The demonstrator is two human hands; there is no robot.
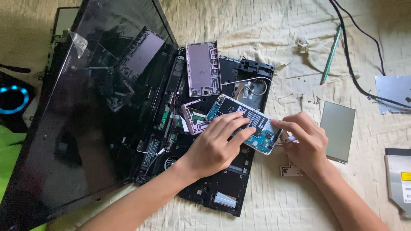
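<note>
An opened smartphone [246,115] with its battery and circuit board exposed lies tilted on the base of a dismantled black laptop [222,188]. My left hand [214,145] rests over the phone's near side, fingers spread across it. My right hand [304,141] pinches the phone's right end between fingertips and thumb. A pink phone back cover [203,68] lies just behind the phone, and a smaller pink frame piece [192,117] sits at its left.
The laptop's dark screen [85,111] leans open at left. On the cream bedsheet are a grey rectangular plate [338,130], a green pen [331,55], black cables [355,64], a silver metal sheet [394,92], an optical drive [400,177] and a small bracket [291,170].
</note>
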